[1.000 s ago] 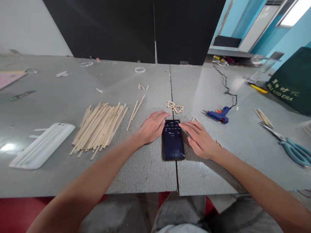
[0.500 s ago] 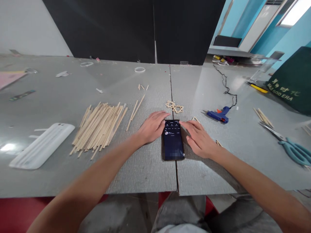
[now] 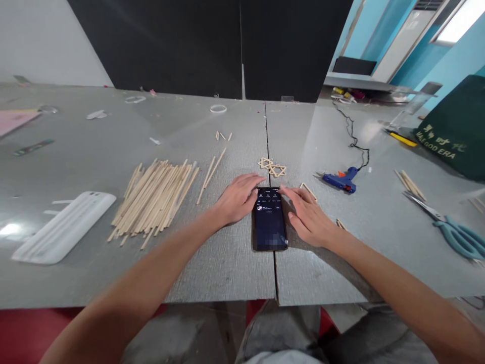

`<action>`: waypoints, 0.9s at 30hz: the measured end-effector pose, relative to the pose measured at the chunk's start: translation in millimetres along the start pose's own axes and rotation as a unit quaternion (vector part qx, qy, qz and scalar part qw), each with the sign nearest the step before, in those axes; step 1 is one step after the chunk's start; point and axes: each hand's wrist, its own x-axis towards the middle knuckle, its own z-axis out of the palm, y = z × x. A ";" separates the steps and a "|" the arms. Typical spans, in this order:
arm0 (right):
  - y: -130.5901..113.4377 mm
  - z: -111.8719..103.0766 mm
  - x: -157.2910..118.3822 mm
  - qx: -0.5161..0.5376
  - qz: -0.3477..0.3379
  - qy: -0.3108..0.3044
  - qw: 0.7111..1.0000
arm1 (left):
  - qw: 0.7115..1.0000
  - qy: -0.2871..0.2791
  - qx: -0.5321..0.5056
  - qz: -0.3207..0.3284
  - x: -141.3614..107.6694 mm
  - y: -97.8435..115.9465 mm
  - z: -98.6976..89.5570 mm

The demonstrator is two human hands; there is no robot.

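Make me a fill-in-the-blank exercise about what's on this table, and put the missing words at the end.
The phone lies ____ the left hand and the right hand. The glue gun has a body coloured ____. Seen from the person's seat, the large pile of sticks is to the ____ of the phone. Beyond the phone, two small stick figures are shaped like ____.

Missing words: between; blue; left; stars.
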 end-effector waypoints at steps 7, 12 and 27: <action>-1.6 1.2 1.6 0.005 0.007 -0.010 1.000 | 1.000 0.000 0.001 0.003 0.0 0.5 -0.3; -1.8 3.7 3.2 0.005 0.010 -0.021 1.000 | 1.000 0.002 -0.005 0.007 0.1 1.9 -0.7; -0.9 -2.5 0.8 -0.004 -0.007 -0.003 1.000 | 1.000 -0.004 0.000 0.007 -0.7 0.6 -0.7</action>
